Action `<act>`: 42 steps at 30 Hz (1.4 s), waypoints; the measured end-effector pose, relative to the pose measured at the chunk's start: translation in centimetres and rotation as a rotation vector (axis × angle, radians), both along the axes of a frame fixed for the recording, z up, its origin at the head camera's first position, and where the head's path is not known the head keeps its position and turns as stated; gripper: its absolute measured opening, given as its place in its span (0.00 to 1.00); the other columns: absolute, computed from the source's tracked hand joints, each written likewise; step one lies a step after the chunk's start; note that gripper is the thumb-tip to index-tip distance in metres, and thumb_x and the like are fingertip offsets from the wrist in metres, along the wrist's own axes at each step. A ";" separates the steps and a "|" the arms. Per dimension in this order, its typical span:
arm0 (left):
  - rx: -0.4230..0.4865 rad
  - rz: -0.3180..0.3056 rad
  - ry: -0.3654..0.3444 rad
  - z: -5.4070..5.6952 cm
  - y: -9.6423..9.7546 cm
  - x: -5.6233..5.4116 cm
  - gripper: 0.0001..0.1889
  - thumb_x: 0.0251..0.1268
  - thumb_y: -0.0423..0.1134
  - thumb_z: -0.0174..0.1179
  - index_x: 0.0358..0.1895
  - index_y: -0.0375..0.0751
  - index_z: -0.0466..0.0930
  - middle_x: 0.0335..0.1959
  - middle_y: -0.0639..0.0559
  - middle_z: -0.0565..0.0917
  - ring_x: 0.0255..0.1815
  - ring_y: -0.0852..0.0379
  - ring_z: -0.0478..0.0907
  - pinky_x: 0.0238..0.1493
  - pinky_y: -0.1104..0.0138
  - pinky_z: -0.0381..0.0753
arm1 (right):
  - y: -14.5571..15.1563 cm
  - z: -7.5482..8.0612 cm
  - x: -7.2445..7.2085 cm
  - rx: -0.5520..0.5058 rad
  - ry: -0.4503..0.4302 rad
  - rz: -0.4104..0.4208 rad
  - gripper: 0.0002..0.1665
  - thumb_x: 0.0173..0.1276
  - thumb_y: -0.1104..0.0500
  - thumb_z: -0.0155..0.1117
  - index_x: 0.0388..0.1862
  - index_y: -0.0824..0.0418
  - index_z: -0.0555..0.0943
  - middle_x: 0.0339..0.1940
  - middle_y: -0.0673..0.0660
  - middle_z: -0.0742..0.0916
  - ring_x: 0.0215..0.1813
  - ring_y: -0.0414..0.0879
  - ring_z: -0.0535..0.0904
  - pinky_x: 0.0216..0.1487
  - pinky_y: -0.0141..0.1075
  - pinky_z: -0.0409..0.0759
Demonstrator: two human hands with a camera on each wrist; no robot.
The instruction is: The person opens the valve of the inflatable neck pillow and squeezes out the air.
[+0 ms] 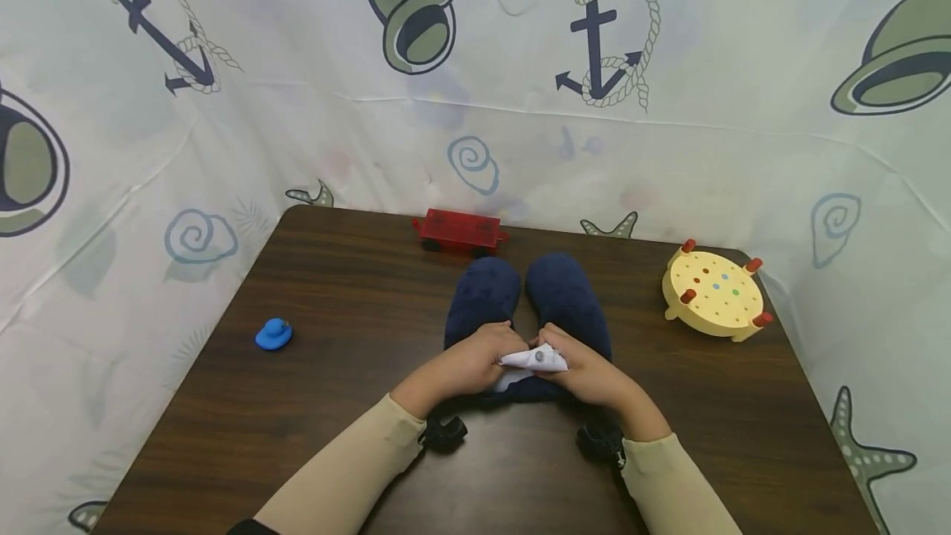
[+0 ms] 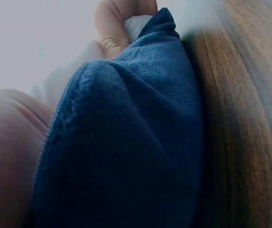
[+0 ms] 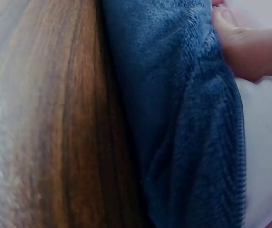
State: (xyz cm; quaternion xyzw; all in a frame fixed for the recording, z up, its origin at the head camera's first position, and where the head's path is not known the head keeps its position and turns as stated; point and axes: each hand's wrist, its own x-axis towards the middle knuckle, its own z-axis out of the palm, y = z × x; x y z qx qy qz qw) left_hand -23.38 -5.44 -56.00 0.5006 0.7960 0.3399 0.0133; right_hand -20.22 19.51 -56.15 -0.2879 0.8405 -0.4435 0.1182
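Observation:
A U-shaped navy plush neck pillow [image 1: 568, 300] lies on the table, its two rounded ends pointing away from me. White fabric [image 1: 537, 358] with a small round fastener shows at its near, curved part. My left hand [image 1: 486, 356] grips this fabric from the left, and my right hand [image 1: 587, 370] holds it from the right, close to the other hand. Both wrist views show the plush cover [image 2: 131, 123] gaping along a zipper edge [image 3: 241, 161], with white material [image 3: 264, 142] inside. The fingertips are partly hidden by the fabric.
The dark wooden table [image 1: 357, 295] carries a red toy wagon [image 1: 461, 229] behind the pillow. A blue rubber duck [image 1: 274, 334] sits at left. At right lies a round yellow toy [image 1: 715, 291] with red pegs. A printed white curtain [image 1: 520, 147] hangs behind.

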 end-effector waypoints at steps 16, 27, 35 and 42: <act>-0.146 0.006 -0.105 -1.3 0.1 -0.1 0.26 0.62 0.53 0.81 0.58 0.46 0.84 0.51 0.56 0.88 0.51 0.60 0.80 0.73 0.53 0.75 | 1.8 -1.0 1.0 -0.001 -0.150 -0.014 0.45 0.58 0.53 0.90 0.69 0.56 0.73 0.63 0.55 0.78 0.60 0.47 0.75 0.59 0.34 0.77; -0.470 0.028 -0.137 -0.7 -0.5 1.0 0.72 0.41 0.67 0.88 0.88 0.47 0.52 0.85 0.51 0.66 0.88 0.53 0.60 0.92 0.48 0.46 | 0.8 -1.3 2.1 0.230 0.057 0.001 0.89 0.34 0.40 0.99 0.90 0.60 0.55 0.83 0.64 0.67 0.86 0.63 0.62 0.81 0.65 0.66; -0.280 0.019 -0.174 -1.3 -0.8 -0.1 0.36 0.61 0.47 0.83 0.70 0.51 0.75 0.63 0.58 0.81 0.62 0.57 0.73 0.72 0.54 0.71 | 0.4 -1.1 1.6 0.129 0.162 -0.026 0.50 0.50 0.53 0.94 0.69 0.57 0.76 0.60 0.52 0.81 0.58 0.44 0.77 0.63 0.42 0.78; -0.067 -0.068 -0.035 -0.9 -0.7 -0.5 0.20 0.61 0.22 0.65 0.52 0.47 0.84 0.46 0.57 0.85 0.42 0.59 0.72 0.50 0.66 0.70 | 0.0 -0.6 0.7 0.040 0.282 0.038 0.21 0.65 0.66 0.79 0.50 0.55 0.77 0.45 0.47 0.80 0.47 0.38 0.73 0.48 0.34 0.72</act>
